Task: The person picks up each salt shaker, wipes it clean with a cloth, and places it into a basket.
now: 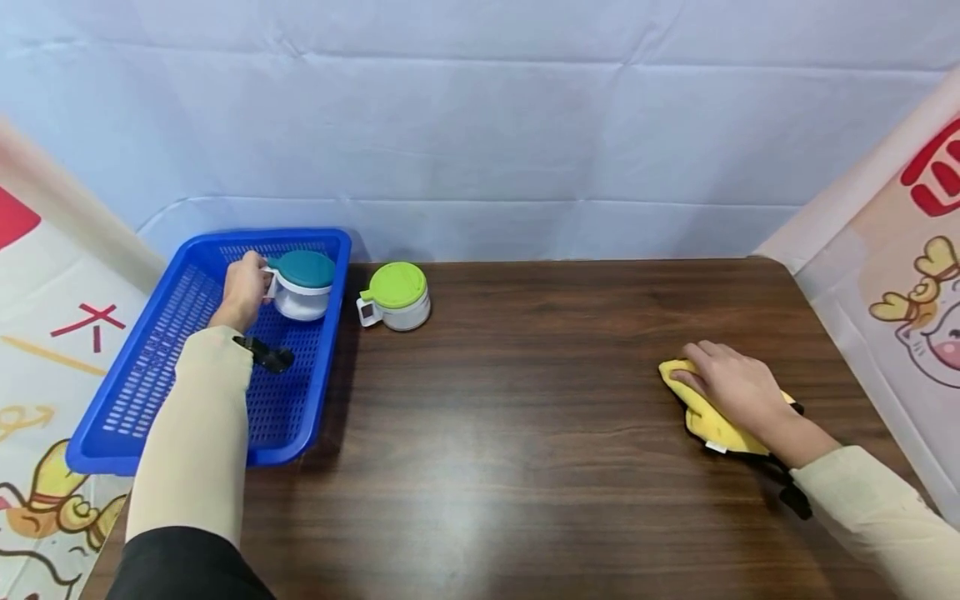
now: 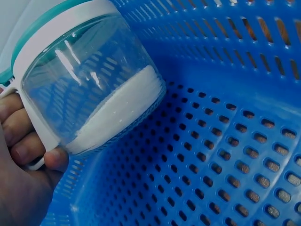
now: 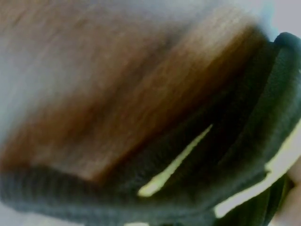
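My left hand [image 1: 243, 292] grips the white handle of a clear seasoning jar [image 2: 94, 80] with a teal lid [image 1: 306, 268]. White grains lie slanted in its lower part, and the jar is inside the blue basket [image 1: 341, 333], near its far right corner. On the right side of the table, my right hand [image 1: 731, 387] holds a yellow cloth [image 1: 705, 417] with a dark edge and underside against the wood. The right wrist view shows the cloth's dark folds [image 3: 244, 127] close up and blurred. Some right fingers are hidden by the cloth.
Just right of the basket stands a second jar with a lime-green lid [image 1: 397, 285] and a white handle. The brown wooden table [image 1: 525, 367] meets a pale cloth backdrop [image 1: 480, 125] behind. Printed sheets flank both sides.
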### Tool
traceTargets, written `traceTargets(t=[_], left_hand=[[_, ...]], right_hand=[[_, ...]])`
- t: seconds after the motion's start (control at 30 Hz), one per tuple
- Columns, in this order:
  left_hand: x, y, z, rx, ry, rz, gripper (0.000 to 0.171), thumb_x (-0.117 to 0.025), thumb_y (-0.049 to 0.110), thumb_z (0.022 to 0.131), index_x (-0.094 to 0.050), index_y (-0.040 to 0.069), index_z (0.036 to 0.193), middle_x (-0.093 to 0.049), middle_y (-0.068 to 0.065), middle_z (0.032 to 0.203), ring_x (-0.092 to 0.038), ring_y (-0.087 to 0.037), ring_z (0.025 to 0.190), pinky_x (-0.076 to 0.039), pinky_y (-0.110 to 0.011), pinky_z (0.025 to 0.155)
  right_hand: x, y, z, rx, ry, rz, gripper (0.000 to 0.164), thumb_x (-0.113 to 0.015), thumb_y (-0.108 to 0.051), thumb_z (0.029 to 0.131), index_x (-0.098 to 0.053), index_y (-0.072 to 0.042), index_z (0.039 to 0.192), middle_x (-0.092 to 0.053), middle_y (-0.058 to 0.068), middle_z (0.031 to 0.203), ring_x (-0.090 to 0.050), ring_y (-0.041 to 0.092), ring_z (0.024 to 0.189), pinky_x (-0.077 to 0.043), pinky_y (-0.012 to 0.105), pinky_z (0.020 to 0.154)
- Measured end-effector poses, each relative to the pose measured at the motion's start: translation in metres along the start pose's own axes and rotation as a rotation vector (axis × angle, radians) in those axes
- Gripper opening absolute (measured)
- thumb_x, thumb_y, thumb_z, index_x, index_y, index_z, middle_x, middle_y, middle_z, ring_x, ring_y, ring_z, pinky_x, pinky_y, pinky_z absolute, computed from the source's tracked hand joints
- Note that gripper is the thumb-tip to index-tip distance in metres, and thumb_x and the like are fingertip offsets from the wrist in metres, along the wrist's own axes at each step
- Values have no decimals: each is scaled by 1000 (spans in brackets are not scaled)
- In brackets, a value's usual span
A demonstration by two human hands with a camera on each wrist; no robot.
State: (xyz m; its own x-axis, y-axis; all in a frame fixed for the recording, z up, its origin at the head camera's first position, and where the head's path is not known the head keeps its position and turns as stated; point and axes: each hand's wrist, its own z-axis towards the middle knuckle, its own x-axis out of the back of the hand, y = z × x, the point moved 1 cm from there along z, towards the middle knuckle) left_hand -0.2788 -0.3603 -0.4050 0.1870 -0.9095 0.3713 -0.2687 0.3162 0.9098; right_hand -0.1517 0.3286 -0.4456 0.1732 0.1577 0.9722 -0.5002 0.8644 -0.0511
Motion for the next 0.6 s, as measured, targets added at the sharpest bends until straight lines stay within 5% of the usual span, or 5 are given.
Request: traceTargets(t=[0.17, 0.27, 0.4, 0.5, 0.6], left_hand=[[3, -5, -2, 19, -47, 36, 24, -23, 29, 103, -39, 15, 93, -44, 12, 72, -44, -7, 74, -43, -30, 72], [6, -6, -2, 27, -74, 71, 37, -19, 30, 104, -47, 7, 115, -65, -10, 102, -53, -9, 91, -45, -30, 76], [9, -8, -1, 27, -74, 100, 52, -15, 29, 104, -43, -1, 136, -49, -26, 144, -56, -10, 105, -48, -27, 77], [9, -10, 0, 19, -36, 79, 44, -16, 25, 103, -49, 3, 122, -65, -9, 117, -57, -2, 93, -49, -23, 74], [10, -12, 2, 9, -6, 51, 37, -18, 22, 103, -52, 9, 108, -60, 17, 82, -55, 4, 77, -49, -20, 71]], right_hand=[[0, -2, 1, 3, -10, 1, 22, -78, -22, 90, -59, -12, 96, -50, -4, 75, -45, 11, 60, -32, 28, 47], [0, -2, 1, -3, -17, 2, 22, -77, -22, 90, -59, -12, 96, -50, -4, 76, -46, 11, 60, -33, 29, 47], [0, -2, 1, -4, -16, 3, 22, -77, -22, 90, -58, -12, 96, -50, -4, 76, -46, 11, 60, -33, 29, 47], [0, -2, 0, -1, -12, 2, 23, -77, -22, 90, -58, -12, 96, -49, -4, 75, -44, 11, 60, -32, 28, 47], [-1, -2, 0, 2, -9, -1, 23, -77, -21, 90, -58, -12, 96, -49, -4, 75, -43, 10, 59, -32, 28, 47]])
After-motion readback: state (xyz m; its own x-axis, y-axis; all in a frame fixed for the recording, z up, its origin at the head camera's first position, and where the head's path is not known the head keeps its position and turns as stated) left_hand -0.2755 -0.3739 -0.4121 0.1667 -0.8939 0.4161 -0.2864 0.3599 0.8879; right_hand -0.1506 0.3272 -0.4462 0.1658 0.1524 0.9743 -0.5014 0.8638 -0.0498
